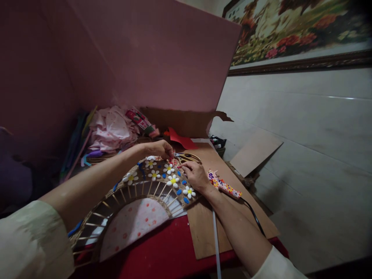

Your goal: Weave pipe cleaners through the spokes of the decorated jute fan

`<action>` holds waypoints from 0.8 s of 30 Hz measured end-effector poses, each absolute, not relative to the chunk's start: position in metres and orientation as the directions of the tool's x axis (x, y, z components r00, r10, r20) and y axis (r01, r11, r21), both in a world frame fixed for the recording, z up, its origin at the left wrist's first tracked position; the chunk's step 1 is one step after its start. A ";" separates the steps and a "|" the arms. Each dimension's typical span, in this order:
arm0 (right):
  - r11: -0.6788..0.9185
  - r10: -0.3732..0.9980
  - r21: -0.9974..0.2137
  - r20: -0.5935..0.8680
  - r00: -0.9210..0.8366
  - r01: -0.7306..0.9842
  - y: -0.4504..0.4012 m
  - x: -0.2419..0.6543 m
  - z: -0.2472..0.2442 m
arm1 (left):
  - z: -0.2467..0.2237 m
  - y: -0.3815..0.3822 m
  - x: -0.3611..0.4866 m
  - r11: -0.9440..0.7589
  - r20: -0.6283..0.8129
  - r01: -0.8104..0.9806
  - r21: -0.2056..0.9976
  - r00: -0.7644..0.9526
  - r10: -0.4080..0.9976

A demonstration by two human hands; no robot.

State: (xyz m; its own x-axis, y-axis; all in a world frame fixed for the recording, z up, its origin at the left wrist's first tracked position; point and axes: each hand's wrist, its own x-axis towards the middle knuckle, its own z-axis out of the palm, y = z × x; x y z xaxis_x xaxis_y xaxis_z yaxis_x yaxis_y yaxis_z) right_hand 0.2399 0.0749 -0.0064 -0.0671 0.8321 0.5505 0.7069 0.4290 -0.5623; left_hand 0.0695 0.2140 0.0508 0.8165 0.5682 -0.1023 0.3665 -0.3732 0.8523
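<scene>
Flowered fan (136, 221) beneath left hand (163, 148), fingers down; right hand (196, 175) angled leftward.

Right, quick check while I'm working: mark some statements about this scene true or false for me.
1. The white-petalled flowers on the brown woven band have yellow centres. True.
2. The glue gun with the flower pattern is gripped in the right hand. False: it lies on the flat brown board, beside the right forearm.
3. The gold-handled scissors lie just beyond the right hand's fingers. True.
4. The cloth under the work is blue. False: it is deep red.
5. The bright red sheet is farther from the person than the scissors. True.
</scene>
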 end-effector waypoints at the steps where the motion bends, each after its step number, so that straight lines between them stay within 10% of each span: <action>1: 0.429 0.832 -0.563 0.552 -0.065 0.707 0.075 0.240 -0.007 | 0.051 0.214 0.069 -0.372 -0.100 0.365 0.853 0.815 0.571; 24: 0.422 0.833 -0.563 0.550 -0.058 0.711 0.076 0.239 -0.008 | 0.042 0.214 0.066 -0.406 0.031 0.319 0.856 0.754 0.656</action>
State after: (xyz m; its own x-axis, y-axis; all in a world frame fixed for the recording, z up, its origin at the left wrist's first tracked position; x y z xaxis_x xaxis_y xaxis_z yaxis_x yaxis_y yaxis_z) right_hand 0.2391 0.0759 -0.0082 -0.0580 0.8329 0.5504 0.7109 0.4215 -0.5630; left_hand 0.0660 0.2140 0.0418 0.7540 0.6562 0.0306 0.3187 -0.4062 0.8564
